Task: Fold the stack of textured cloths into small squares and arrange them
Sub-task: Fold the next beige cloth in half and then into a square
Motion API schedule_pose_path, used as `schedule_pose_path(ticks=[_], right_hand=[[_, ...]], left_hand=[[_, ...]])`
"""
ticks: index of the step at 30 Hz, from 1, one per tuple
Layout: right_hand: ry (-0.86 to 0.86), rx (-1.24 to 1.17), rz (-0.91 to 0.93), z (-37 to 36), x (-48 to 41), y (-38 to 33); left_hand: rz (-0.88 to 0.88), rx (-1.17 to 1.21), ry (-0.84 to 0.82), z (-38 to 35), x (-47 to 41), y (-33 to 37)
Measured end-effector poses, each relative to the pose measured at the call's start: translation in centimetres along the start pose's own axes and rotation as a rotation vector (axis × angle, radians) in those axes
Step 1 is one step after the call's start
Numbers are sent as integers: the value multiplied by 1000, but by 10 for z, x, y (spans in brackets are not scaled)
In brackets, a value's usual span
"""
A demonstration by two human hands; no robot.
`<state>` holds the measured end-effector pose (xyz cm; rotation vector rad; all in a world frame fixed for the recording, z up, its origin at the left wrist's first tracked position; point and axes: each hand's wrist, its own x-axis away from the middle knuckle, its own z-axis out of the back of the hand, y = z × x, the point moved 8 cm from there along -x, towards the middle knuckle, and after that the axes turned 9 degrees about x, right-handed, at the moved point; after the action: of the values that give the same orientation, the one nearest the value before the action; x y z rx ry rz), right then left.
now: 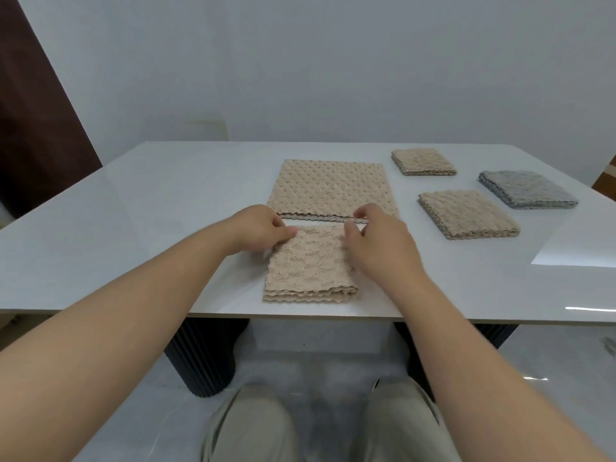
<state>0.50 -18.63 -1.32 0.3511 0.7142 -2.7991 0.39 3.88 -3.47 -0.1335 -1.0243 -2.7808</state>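
A beige textured cloth [310, 271], folded into a small layered square, lies near the table's front edge. My left hand [263, 228] pinches its far left corner. My right hand [380, 245] pinches its far right corner and covers that edge. Just behind lies a flat stack of unfolded beige cloths [333, 188]. To the right sit three folded squares: a beige one [423, 161] at the back, a beige one [466, 213] nearer, and a grey one [528, 188] at the far right.
The white glossy table [150, 211] has dark fluted legs [203, 355] under it. My knees in beige trousers show below the front edge. A brown door [36, 111] stands at the left, a pale wall behind.
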Motion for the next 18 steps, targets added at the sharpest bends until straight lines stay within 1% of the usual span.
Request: schedule_pose_path(ticks=[2, 5, 7, 9, 10, 12, 14, 18], right_hand=[[-153, 44, -10, -15, -20, 13], [-369, -70, 69, -34, -30, 11], [-454, -78, 117, -37, -32, 7], [-505, -93, 149, -36, -35, 6], [-543, -139, 150, -35, -36, 5], [-650, -307, 145, -33, -36, 0], [-716, -440, 176, -28, -40, -8], [-725, -597, 257, -15, -55, -27]], left_hand=[[-4, -22, -8, -1, 2, 3], [4, -22, -25, -3, 3, 4], [17, -3, -38, -4, 2, 3], [32, 68, -81, -6, 2, 2], [37, 136, -114, -6, 2, 2], [34, 312, -171, -5, 2, 5], [21, 498, -176, 2, 2, 9], [-48, 811, -13, 27, -9, 17]])
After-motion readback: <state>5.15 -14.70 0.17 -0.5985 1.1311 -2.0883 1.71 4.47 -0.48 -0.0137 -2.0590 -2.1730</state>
